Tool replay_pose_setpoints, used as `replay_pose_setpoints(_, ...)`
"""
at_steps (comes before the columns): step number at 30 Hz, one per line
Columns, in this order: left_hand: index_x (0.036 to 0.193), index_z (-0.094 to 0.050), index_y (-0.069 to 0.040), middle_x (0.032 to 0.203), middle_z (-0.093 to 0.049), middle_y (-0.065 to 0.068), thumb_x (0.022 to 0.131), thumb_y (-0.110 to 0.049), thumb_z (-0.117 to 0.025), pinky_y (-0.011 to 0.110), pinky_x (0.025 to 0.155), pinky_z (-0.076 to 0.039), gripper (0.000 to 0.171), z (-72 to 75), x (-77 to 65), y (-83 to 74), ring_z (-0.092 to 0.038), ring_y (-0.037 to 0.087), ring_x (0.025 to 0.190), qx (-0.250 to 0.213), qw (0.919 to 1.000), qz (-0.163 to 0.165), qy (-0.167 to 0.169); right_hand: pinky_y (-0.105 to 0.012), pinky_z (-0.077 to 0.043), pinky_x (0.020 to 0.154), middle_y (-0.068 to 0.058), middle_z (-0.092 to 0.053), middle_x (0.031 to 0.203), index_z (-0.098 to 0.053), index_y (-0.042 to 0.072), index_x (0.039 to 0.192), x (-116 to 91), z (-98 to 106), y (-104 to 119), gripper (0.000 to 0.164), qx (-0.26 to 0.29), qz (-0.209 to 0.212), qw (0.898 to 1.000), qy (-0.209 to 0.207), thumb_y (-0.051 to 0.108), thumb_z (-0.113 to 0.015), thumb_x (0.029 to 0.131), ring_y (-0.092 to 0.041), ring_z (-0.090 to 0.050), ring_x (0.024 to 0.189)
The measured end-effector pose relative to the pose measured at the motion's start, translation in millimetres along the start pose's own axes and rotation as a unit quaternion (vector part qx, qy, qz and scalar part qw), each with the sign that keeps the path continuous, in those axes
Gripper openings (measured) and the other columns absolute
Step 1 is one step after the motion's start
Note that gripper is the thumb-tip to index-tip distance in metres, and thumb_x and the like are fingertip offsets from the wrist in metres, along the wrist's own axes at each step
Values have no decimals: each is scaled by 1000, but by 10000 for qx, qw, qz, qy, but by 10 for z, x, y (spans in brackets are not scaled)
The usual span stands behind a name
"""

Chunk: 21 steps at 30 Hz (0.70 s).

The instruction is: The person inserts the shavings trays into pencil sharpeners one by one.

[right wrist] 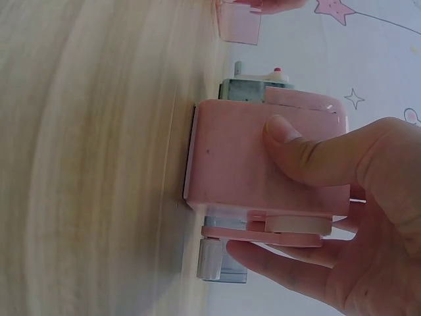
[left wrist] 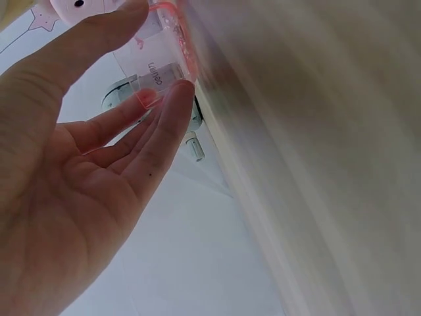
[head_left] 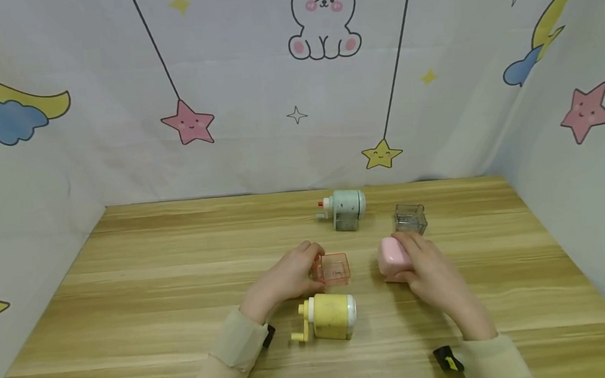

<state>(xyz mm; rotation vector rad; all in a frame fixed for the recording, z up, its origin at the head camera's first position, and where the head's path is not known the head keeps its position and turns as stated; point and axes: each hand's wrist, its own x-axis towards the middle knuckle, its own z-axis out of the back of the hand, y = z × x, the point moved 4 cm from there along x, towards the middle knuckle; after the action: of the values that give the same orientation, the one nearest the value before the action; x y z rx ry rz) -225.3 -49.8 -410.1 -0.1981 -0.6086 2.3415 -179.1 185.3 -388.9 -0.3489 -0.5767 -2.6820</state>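
Observation:
My left hand [head_left: 288, 275] pinches a see-through red pencil-sharpener drawer [head_left: 335, 269] between thumb and fingertips, low over the table. In the left wrist view, small lettering shows on the drawer [left wrist: 146, 62]. My right hand [head_left: 433, 272] grips a pink crank pencil sharpener [head_left: 394, 256]. The right wrist view shows the thumb across one face of the pink sharpener [right wrist: 243, 151], with other fingers near its crank [right wrist: 263, 236]. Just below the left hand, a yellow crank sharpener [head_left: 333, 316] lies on the table, its handle to the left.
A pale blue-green crank sharpener [head_left: 348, 209] stands farther back on the wooden table [head_left: 153, 274]. Beyond the right hand sits a grey see-through drawer [head_left: 410, 218]. Cloth walls [head_left: 250, 85] with printed stars enclose the table at the back and sides.

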Motion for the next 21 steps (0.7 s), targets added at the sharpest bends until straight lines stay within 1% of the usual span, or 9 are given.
replay_pose_setpoints(10, 115, -48, 0, 106, -54, 13, 70, -22, -75, 33, 72, -51, 57, -21, 19, -20, -48, 16, 81, 31, 10000, -77, -31, -58, -43, 88, -21, -50, 121, -44, 4, 126, 38, -59, 65, 67, 42, -37, 9999, 87, 15, -75, 68, -35, -44, 109)
replay_pose_setpoints(14, 115, -48, 0, 106, -54, 12, 70, -22, -75, 33, 74, -51, 57, -20, 19, -30, -49, 16, 83, 107, 9999, -71, -57, -58, -43, 88, -21, -50, 122, -44, 4, 125, 51, -72, 92, 66, 49, 29, 9999, 97, 14, -76, 68, -34, -44, 109)
replay_pose_setpoints(21, 113, -48, 1, 102, -54, 12, 71, -22, -75, 33, 74, -52, 55, -22, 13, -55, -50, 16, 83, 122, 9997, -177, -141, -57, -44, 87, -19, -51, 121, -44, 5, 125, 80, -104, 151, 66, 109, 99, 9998, 151, 17, -76, 68, -34, -45, 108)
